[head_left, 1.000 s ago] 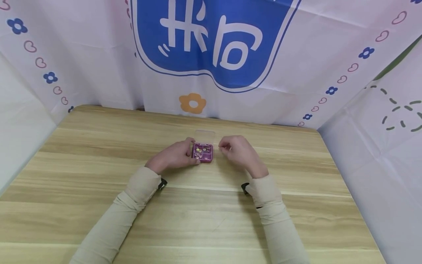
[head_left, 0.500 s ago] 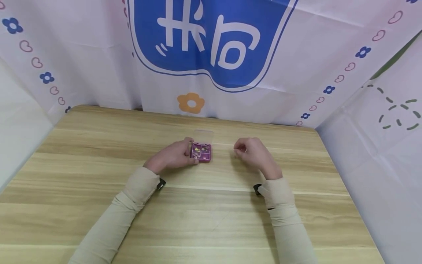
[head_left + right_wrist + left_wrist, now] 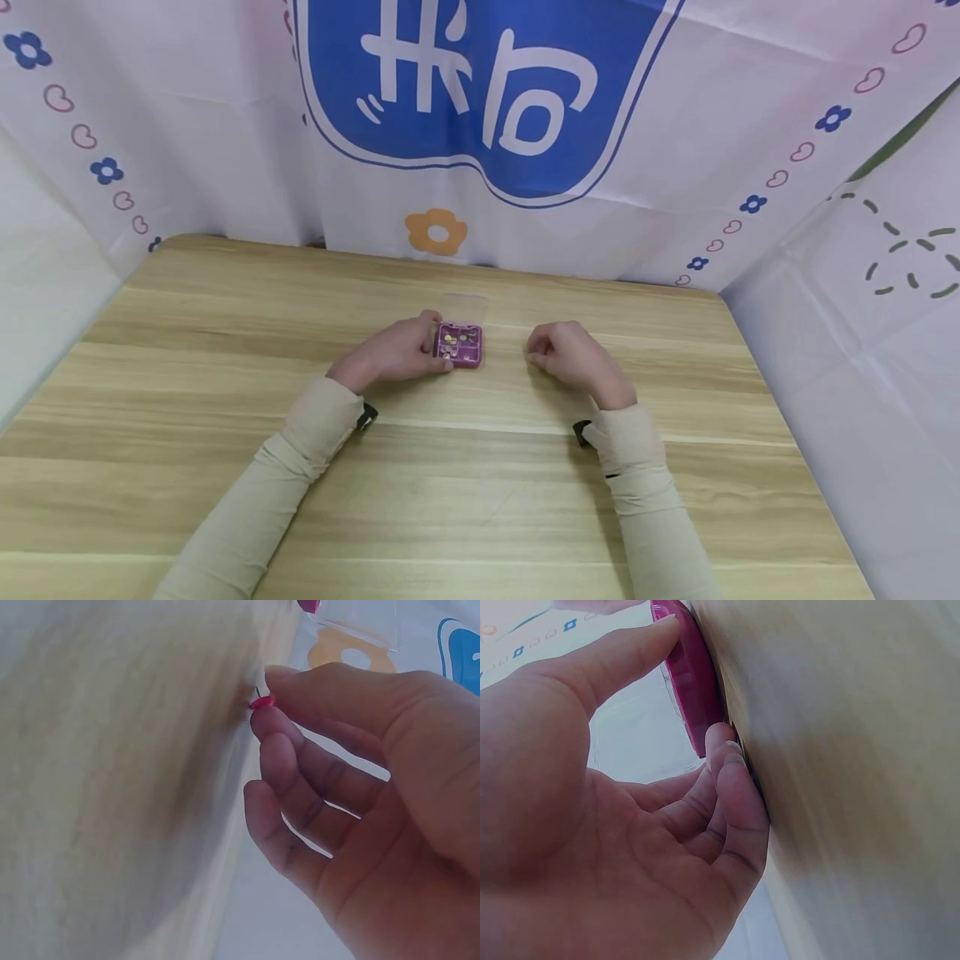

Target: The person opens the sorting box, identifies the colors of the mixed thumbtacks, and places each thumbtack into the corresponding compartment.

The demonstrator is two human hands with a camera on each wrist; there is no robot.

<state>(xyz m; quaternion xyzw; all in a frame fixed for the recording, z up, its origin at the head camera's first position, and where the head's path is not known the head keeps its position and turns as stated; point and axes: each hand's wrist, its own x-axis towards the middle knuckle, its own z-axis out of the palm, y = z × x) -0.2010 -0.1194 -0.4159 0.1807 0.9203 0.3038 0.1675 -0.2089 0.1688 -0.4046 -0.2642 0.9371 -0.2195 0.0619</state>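
A small purple compartment box (image 3: 468, 364) lies on the table with its clear lid (image 3: 465, 306) raised at the back. Several tiny yellow and pale pieces show in its compartments. My left hand (image 3: 397, 350) grips the box from the left, thumb on the front side and fingers round the back; the left wrist view has the thumb on the box's magenta wall (image 3: 694, 682). To the right of the box, my right hand (image 3: 570, 354) pinches a small pink-headed pin (image 3: 262, 702) between thumb and index fingertip. Its thin metal shank points up in the right wrist view, close over the table.
The wooden table (image 3: 480, 500) runs back to a white printed cloth (image 3: 247, 167) hanging behind it. More white cloth (image 3: 847, 367) borders the right side. A dark strap piece shows at each sleeve cuff.
My right hand has moved right, away from the box, then slightly back to the left and nearer my body. My left hand keeps its grip on the box, which stays put.
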